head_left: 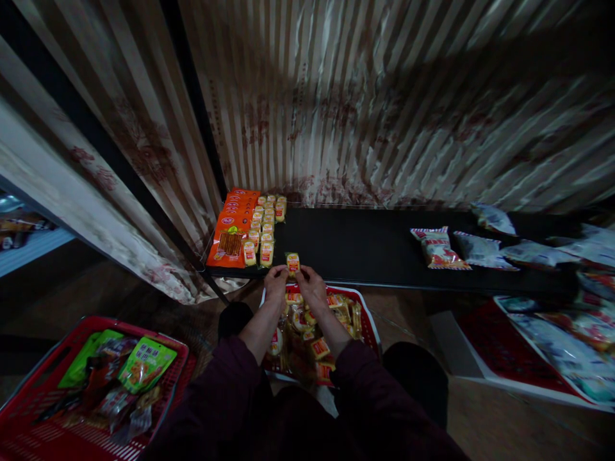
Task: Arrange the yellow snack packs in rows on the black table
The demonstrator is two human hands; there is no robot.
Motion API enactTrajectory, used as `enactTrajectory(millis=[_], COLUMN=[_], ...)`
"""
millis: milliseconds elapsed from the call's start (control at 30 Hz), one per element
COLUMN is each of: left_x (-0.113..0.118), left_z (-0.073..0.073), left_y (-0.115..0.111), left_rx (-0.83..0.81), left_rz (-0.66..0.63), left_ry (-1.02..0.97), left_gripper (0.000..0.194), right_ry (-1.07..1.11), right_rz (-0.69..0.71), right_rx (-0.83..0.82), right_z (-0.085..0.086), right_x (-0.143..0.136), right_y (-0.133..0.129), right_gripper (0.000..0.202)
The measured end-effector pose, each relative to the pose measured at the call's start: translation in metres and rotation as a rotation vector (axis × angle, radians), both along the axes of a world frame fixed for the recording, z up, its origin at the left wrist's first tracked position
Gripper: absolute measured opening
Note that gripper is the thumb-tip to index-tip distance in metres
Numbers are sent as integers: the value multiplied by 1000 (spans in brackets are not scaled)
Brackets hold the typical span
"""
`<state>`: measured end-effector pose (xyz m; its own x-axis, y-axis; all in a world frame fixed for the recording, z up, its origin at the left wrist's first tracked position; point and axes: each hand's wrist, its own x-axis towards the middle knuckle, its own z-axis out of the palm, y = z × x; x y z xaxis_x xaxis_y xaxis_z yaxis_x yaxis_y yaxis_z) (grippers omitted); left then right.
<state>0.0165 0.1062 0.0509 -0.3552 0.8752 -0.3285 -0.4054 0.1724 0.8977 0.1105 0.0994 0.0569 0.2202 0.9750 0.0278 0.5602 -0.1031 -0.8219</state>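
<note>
Between both hands, just over the front edge of the black shelf [346, 240], is a small yellow wrapped snack pack [293, 262]. My left hand [276, 283] pinches its lower left side, and my right hand [311, 285] grips its lower right. Below my forearms sits a red basket with a white rim [368, 314], filled with similar wrapped snacks [319, 347]. To the left on the shelf, several yellow snack packs [266, 251] stand in rows beside orange snack bags [233, 221].
A red basket [29, 410] on the floor at left holds green bags [147, 363] and other packets. Clear-and-red snack bags [438, 248] lie on the shelf's right part. Another bin [509, 349] with bags stands at lower right. A striped curtain [346, 109] hangs behind.
</note>
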Motion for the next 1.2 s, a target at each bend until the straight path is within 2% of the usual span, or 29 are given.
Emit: enactTrajectory(millis=[300, 500, 700, 933, 1200], left_x=[2, 1, 3, 4, 7], left_z=[5, 8, 13, 9, 11], left_y=[10, 16, 20, 28, 32], left_rx=[-1, -10, 20, 18, 13], left_rz=[11, 30, 50, 44, 59], left_ry=[60, 142, 179, 208, 234], left_gripper=[11, 5, 9, 10, 12], right_ry=[-134, -163, -180, -177, -192], right_rz=[-22, -26, -11, -12, -18], right_rx=[-44, -88, -91, -99, -74], right_z=[15, 16, 19, 24, 20], right_x=[-2, -4, -4, -4, -4], right_y=[7, 13, 18, 23, 32], right_gripper=[34, 33, 33, 33, 32])
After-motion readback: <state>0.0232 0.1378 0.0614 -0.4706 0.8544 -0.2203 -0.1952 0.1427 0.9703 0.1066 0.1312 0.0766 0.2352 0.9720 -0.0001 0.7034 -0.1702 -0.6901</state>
